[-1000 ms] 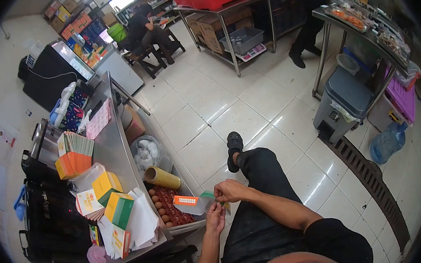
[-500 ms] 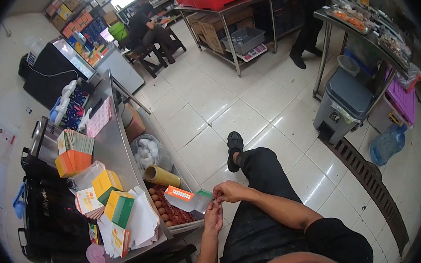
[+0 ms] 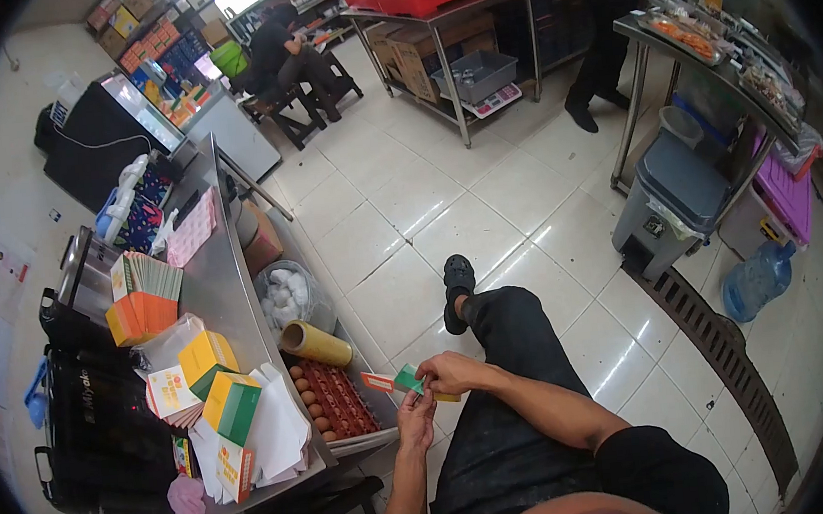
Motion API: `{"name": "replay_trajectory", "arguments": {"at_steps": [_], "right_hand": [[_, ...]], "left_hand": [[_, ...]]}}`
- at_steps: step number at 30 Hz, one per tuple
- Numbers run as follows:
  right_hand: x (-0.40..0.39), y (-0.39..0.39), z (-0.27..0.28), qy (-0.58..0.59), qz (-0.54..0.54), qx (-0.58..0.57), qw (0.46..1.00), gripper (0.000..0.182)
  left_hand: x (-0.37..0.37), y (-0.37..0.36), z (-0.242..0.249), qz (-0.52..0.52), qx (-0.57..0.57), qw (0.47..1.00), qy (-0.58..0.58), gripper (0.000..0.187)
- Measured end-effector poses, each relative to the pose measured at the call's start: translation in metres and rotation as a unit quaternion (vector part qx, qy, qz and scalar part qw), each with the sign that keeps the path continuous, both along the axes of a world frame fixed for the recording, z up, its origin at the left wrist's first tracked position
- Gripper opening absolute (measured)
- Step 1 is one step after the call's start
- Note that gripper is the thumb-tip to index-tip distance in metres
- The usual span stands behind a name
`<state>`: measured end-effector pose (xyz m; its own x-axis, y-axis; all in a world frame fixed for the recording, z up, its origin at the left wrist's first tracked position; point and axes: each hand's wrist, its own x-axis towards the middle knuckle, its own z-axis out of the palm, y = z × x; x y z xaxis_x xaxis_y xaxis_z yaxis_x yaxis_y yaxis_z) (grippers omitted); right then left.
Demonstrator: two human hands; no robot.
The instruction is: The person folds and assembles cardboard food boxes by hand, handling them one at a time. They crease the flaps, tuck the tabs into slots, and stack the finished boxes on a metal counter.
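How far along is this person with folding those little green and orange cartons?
Done, it seems: two made-up yellow-and-green boxes stand on the steel counter. In hand: the left hand and right hand hold one flat carton between them, not yet box-shaped. Left: a stack of flat blanks stands upright on the counter, so much seems to remain.

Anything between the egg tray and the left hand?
Head view: only the folded orange-green carton, held by left hand and right hand, sticking out toward the egg tray.
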<state>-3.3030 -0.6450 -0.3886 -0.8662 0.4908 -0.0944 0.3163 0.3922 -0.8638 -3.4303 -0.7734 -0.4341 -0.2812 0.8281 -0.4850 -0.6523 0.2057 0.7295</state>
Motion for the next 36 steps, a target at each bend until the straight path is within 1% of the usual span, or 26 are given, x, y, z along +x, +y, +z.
{"name": "replay_trajectory", "arguments": {"at_steps": [2,4,5,7,8,11,14,17,20,23,26,29,32,35,36], "right_hand": [[0.002,0.003,0.003,0.033,-0.047,-0.016,0.998,0.032],[0.0,0.007,-0.003,0.056,-0.096,-0.044,0.993,0.033],[0.0,0.007,0.0,0.065,-0.129,-0.028,0.989,0.034],[0.001,0.007,0.008,0.082,-0.195,0.003,0.977,0.037],[-0.001,0.005,0.004,0.13,-0.228,0.013,0.965,0.045],[-0.003,0.005,-0.003,0.166,-0.256,0.095,0.948,0.055],[0.003,0.01,0.002,0.07,-0.186,0.017,0.98,0.057],[0.008,0.007,0.02,0.052,-0.185,0.01,0.981,0.055],[0.009,0.008,0.027,0.114,-0.193,-0.024,0.974,0.051],[0.005,0.012,0.019,0.079,-0.201,-0.037,0.976,0.047],[0.006,0.008,0.026,0.086,-0.231,-0.031,0.969,0.042],[0.009,0.006,0.033,0.121,-0.252,-0.044,0.959,0.037],[0.007,0.009,0.03,0.132,-0.297,-0.081,0.942,0.033],[0.012,0.012,0.036,0.136,-0.335,-0.099,0.927,0.034],[0.013,0.015,0.036,0.14,-0.336,-0.104,0.926,0.034]], "left_hand": [[-0.001,0.003,0.003,-0.008,0.009,1.0,0.02,0.019],[0.0,0.005,0.005,0.007,0.003,0.997,0.073,0.02],[0.002,0.008,0.007,0.013,0.001,0.995,0.1,0.02],[0.007,0.011,0.013,-0.017,0.011,0.983,0.184,0.02],[0.01,0.011,0.017,-0.031,0.016,0.974,0.225,0.02],[0.015,0.012,0.031,-0.098,-0.014,0.936,0.338,0.02],[0.021,0.012,0.05,-0.139,-0.006,0.904,0.404,0.02],[0.023,0.011,0.058,-0.121,0.016,0.828,0.547,0.021],[0.026,0.009,0.072,-0.153,0.02,0.784,0.601,0.021],[0.028,0.009,0.067,-0.159,0.058,0.76,0.628,0.025],[0.032,0.012,0.062,-0.152,0.089,0.734,0.656,0.026],[0.034,0.013,0.067,-0.157,0.091,0.73,0.659,0.024],[0.035,0.015,0.083,-0.16,0.139,0.749,0.628,0.02],[0.026,0.017,0.083,-0.028,0.097,0.827,0.553,0.015],[0.023,0.018,0.09,0.044,0.119,0.769,0.626,0.015]]}}
